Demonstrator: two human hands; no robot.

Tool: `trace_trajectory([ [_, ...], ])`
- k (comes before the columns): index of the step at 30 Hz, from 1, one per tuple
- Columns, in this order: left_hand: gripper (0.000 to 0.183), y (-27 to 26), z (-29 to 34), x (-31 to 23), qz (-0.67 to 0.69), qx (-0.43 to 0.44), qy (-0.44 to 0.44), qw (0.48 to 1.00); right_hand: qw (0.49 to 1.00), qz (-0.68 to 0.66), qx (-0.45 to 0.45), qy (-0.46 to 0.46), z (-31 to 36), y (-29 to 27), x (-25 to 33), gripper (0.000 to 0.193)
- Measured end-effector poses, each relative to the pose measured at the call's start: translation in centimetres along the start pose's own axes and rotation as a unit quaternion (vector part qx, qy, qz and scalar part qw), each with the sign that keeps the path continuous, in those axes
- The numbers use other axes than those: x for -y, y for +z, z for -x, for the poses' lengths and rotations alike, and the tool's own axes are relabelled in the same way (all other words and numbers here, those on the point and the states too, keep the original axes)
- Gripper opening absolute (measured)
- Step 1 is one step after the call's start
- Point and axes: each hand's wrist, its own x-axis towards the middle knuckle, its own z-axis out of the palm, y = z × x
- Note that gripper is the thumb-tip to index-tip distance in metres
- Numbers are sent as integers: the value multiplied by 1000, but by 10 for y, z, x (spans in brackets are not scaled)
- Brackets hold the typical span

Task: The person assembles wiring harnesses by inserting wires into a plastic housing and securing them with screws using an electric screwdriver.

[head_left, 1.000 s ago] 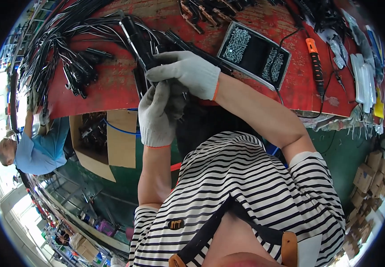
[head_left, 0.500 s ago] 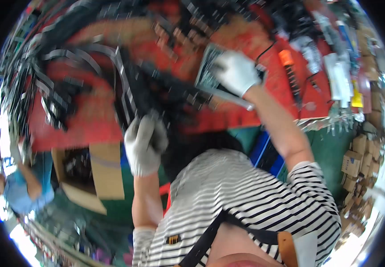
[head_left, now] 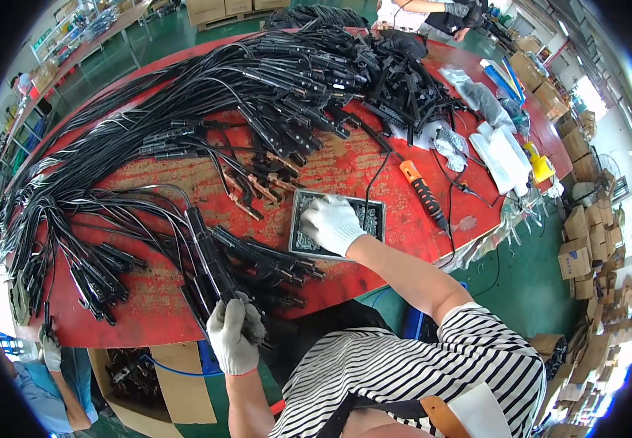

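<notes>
My left hand (head_left: 234, 334), in a white knitted glove, is closed round the lower end of a long black bar-shaped part with a cable (head_left: 210, 252) at the table's front edge. My right hand (head_left: 332, 225), gloved too, reaches into a shallow metal-rimmed tray (head_left: 316, 255) of small shiny metal pieces, perhaps screws. Its fingers are bent and bunched over the pieces; whatever they pinch is hidden. More black cabled parts (head_left: 265, 263) lie between my two hands. Right of the tray rests an orange and black electric screwdriver (head_left: 424, 191) with a cord.
Thick bundles of black cables (head_left: 111, 139) sweep across the worn red table (head_left: 155, 321). Black plastic parts (head_left: 403, 84) are heaped at the back, near clear bags (head_left: 502, 157). An open carton (head_left: 184, 379) stands below the front edge. A co-worker's gloved hand (head_left: 51, 354) is at the left corner.
The view has shifted and sharpened, so the table and my hands sit lower in it. My left hand still grips the black part, and my right hand is still in the tray.
</notes>
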Motion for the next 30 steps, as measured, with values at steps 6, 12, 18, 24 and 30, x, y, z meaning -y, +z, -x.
trace_trajectory([
  [6, 20, 0, -2, 3, 3, -6, 2, 1000, 999, 18, 27, 3, -2, 1, -1, 24],
  [12, 22, 1, 2, 2, 4, -15, -3, 1000, 949, -273, -135, 87, 17, -19, -12, 17],
  [18, 22, 1, 3, 0, -10, -13, 1, 1000, 646, -696, -98, 298, 2, -30, 7, 16],
  [24, 21, 5, 4, 0, 17, -11, 0, 1000, 674, -669, -15, 313, -4, -49, 33, 28],
  [30, 21, 8, 7, 1, 2, -20, 4, 1000, 662, -692, 63, 281, -6, -60, 50, 20],
])
